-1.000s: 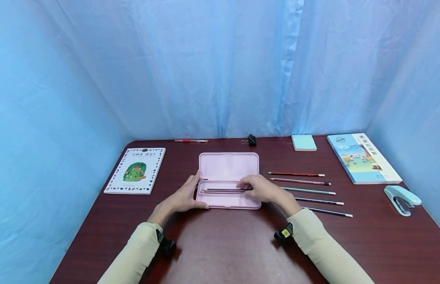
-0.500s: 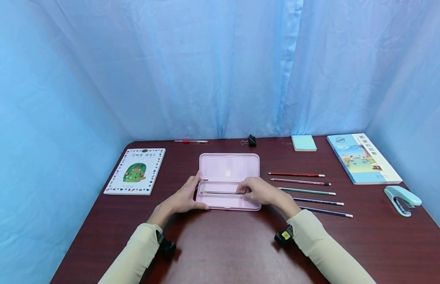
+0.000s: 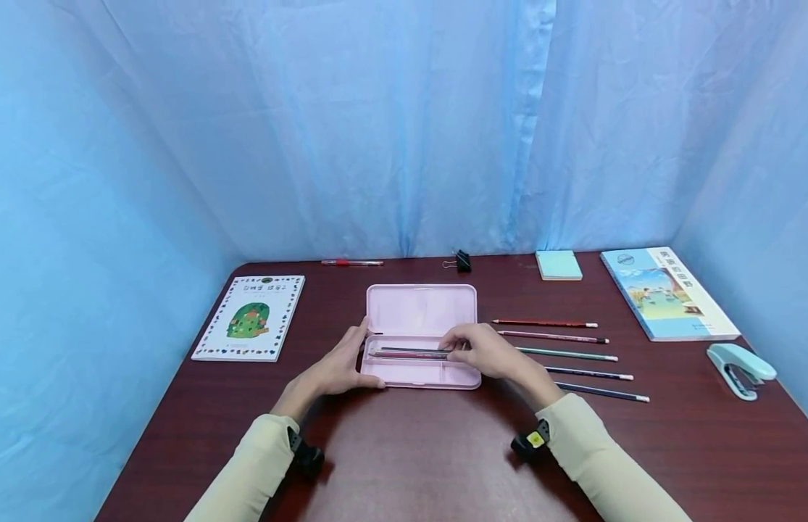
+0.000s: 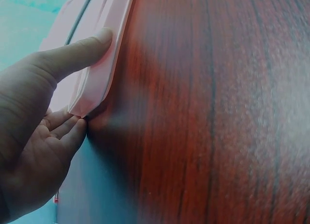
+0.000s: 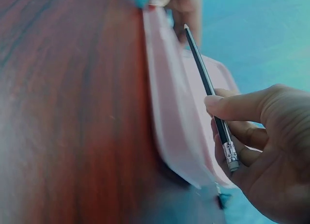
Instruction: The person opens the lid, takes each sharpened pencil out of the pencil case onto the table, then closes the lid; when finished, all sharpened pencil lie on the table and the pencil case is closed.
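A pink pencil case (image 3: 421,307) lies with its lid raised on the table. My left hand (image 3: 332,367) grips its left end, the thumb on the front wall (image 4: 114,64) and the other fingers round the corner. Over the tray, my right hand (image 3: 487,353) pinches a dark pencil (image 5: 201,64) between thumb and fingers, near the silvery end with the eraser. The pencil's sharpened tip points left, toward my left hand. A reddish pencil (image 3: 410,355) shows just in front of it inside the long compartment. My right fingers hide the right ends of both in the head view.
Right of the case lie several pencils, among them a red one (image 3: 545,323) and a green one (image 3: 573,354). A stapler (image 3: 740,370), a blue book (image 3: 667,293) and sticky notes (image 3: 559,264) stand farther right. A binder clip (image 3: 463,262), pen (image 3: 353,262) and white book (image 3: 250,319) are behind and left.
The dark pencil, nearly merged with the reddish one half a second ago, now shows apart behind it. My right wrist has shifted slightly rightward; my left hand keeps its hold.
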Demonstrator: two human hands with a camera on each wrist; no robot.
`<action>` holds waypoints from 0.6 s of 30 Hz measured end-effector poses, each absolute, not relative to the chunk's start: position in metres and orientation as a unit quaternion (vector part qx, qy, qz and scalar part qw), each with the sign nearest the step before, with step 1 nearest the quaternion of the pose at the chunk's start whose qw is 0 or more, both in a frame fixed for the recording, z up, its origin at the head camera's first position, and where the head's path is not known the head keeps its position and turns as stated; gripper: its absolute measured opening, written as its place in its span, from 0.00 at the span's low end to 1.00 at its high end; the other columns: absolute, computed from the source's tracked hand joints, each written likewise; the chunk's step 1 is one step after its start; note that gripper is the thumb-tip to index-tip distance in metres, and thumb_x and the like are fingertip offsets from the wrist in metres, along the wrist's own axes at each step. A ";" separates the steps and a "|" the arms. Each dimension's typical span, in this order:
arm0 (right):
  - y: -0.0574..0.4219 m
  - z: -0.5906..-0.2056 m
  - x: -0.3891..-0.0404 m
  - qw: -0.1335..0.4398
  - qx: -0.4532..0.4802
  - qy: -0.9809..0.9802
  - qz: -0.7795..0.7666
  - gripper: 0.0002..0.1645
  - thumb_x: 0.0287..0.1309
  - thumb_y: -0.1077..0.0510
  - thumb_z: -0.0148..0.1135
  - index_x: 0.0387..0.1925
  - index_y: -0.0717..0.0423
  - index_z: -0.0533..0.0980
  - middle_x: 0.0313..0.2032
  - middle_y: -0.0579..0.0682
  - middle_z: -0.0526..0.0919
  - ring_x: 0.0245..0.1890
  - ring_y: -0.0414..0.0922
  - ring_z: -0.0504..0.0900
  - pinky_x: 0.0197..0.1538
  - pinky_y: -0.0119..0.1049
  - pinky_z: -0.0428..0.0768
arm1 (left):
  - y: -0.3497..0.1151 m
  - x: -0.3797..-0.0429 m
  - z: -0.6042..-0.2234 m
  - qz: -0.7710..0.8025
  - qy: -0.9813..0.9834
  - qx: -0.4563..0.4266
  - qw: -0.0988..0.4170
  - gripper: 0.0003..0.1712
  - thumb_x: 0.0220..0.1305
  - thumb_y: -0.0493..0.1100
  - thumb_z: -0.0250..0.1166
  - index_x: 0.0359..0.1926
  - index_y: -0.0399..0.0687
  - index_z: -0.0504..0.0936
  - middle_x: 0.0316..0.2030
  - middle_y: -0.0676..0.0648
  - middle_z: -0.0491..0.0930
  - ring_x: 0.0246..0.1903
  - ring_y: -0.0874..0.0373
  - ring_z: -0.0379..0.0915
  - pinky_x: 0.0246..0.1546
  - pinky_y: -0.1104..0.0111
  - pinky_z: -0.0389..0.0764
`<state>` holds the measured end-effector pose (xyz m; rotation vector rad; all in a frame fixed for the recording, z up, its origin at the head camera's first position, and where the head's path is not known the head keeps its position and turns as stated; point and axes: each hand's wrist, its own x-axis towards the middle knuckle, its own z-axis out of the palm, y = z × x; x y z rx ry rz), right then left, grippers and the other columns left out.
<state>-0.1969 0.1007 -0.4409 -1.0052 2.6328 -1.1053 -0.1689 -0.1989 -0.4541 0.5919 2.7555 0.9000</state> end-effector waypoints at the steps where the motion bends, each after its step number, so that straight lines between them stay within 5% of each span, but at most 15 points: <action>1: 0.105 -0.439 -0.196 0.056 -0.325 0.868 -0.371 0.09 0.52 0.64 0.63 0.36 0.53 0.81 0.31 0.44 0.81 0.31 0.37 0.74 0.36 0.32 0.74 | -0.199 -0.169 -0.454 0.303 0.927 0.199 0.090 0.71 0.40 0.60 0.74 0.72 0.43 0.36 0.60 0.44 0.59 0.58 0.56 0.58 0.59 0.62 0.60; 18: 0.248 -0.436 -0.149 0.018 -0.230 0.920 -0.317 0.09 0.55 0.59 0.63 0.37 0.44 0.81 0.33 0.38 0.80 0.32 0.34 0.74 0.36 0.32 0.73 | -0.198 -0.168 -0.455 0.308 0.927 0.194 0.088 0.70 0.40 0.59 0.75 0.72 0.45 0.36 0.61 0.44 0.58 0.58 0.55 0.58 0.59 0.61 0.60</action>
